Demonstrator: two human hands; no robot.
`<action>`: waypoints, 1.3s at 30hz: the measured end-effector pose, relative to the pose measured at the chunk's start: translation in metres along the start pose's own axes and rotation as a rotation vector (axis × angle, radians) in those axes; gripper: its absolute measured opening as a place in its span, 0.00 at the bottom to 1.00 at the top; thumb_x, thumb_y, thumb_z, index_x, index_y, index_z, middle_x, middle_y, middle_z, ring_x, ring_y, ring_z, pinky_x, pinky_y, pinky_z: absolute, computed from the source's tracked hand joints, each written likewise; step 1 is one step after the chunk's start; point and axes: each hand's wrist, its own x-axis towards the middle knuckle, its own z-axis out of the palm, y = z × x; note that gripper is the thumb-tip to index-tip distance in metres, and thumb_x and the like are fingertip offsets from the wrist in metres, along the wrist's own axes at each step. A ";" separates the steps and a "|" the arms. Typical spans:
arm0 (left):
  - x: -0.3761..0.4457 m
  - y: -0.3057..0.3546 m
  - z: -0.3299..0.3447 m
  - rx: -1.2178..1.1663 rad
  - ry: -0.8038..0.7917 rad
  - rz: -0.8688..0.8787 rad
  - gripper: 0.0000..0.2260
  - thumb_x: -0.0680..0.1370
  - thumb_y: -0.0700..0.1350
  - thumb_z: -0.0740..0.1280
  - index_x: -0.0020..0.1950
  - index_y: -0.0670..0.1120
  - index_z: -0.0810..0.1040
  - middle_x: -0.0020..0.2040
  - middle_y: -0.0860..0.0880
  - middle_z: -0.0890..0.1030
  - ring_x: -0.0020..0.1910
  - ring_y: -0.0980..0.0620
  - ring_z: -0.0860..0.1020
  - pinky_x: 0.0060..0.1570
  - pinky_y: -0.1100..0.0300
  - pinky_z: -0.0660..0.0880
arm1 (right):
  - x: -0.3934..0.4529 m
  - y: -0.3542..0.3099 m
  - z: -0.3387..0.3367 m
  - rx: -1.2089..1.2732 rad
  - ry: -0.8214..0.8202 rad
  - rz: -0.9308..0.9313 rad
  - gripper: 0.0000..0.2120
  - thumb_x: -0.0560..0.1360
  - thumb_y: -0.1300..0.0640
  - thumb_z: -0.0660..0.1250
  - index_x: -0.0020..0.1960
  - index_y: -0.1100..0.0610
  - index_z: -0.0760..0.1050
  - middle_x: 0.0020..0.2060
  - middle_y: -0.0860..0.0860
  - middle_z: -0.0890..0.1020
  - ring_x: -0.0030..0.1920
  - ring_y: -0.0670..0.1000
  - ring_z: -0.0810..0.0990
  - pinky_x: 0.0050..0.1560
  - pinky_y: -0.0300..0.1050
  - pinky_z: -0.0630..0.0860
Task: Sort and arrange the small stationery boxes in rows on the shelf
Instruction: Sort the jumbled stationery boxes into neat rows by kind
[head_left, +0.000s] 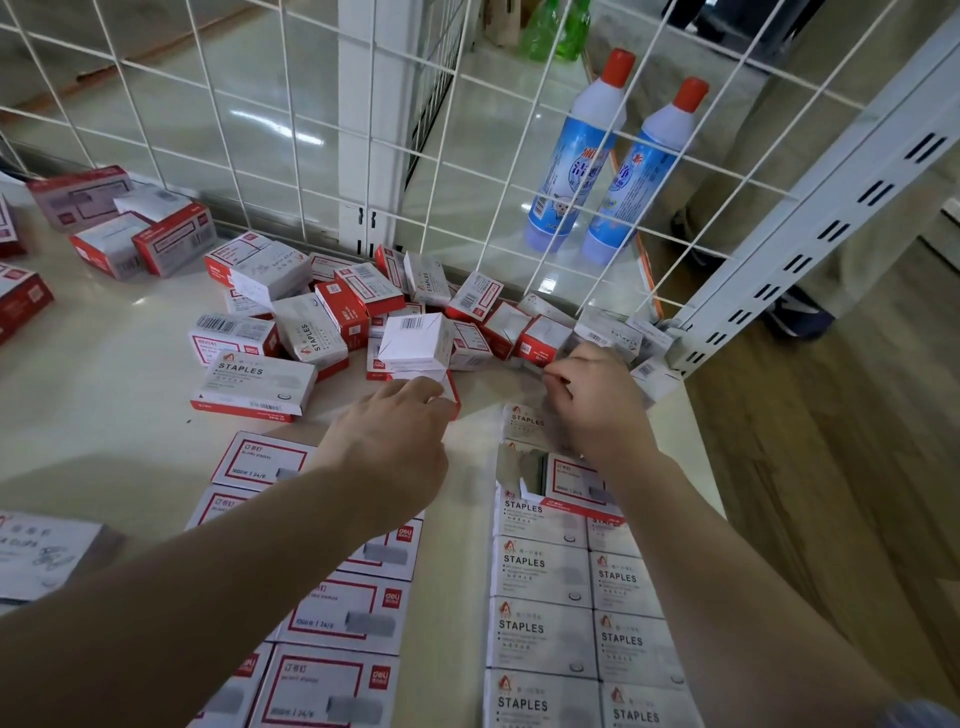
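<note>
shelf (119, 405) holds staples boxes (540, 571) rowed lengthwise toward the mesh (291, 130).

Left hand (395, 436) grips box (451, 396); right hand (597, 400) beside pile (363, 312).

Small boxes (332, 332): printed card, slight sheen, red and white. Shelf (104, 405): smooth, glossy, pale, reflecting light toward its left edge. Grid panel (270, 130) along the back edge: white-coated wire. Slotted upright (810, 244) at the right corner: painted metal. Two bottles (602, 150) behind the grid: smooth plastic, glossy labels. Floor (857, 467): wood-look boards.
</note>
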 end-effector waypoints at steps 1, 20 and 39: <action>-0.001 0.001 0.000 0.003 0.011 0.006 0.19 0.80 0.46 0.56 0.71 0.51 0.63 0.71 0.54 0.62 0.70 0.52 0.60 0.66 0.56 0.63 | -0.003 0.001 -0.003 -0.003 -0.001 -0.014 0.13 0.79 0.57 0.58 0.56 0.60 0.79 0.53 0.55 0.76 0.56 0.54 0.70 0.46 0.37 0.56; -0.008 0.037 0.001 -0.241 -0.015 -0.051 0.15 0.79 0.49 0.60 0.65 0.49 0.73 0.59 0.50 0.78 0.58 0.50 0.75 0.58 0.56 0.72 | -0.072 -0.017 -0.017 0.121 0.127 -0.277 0.08 0.68 0.59 0.68 0.44 0.59 0.84 0.33 0.53 0.78 0.36 0.56 0.77 0.37 0.40 0.70; -0.006 0.046 0.012 -0.221 0.021 -0.191 0.11 0.79 0.42 0.59 0.57 0.47 0.77 0.52 0.48 0.79 0.44 0.50 0.74 0.42 0.60 0.71 | -0.091 -0.015 -0.009 0.309 0.048 -0.034 0.08 0.69 0.61 0.73 0.48 0.57 0.84 0.43 0.51 0.77 0.48 0.48 0.71 0.47 0.31 0.65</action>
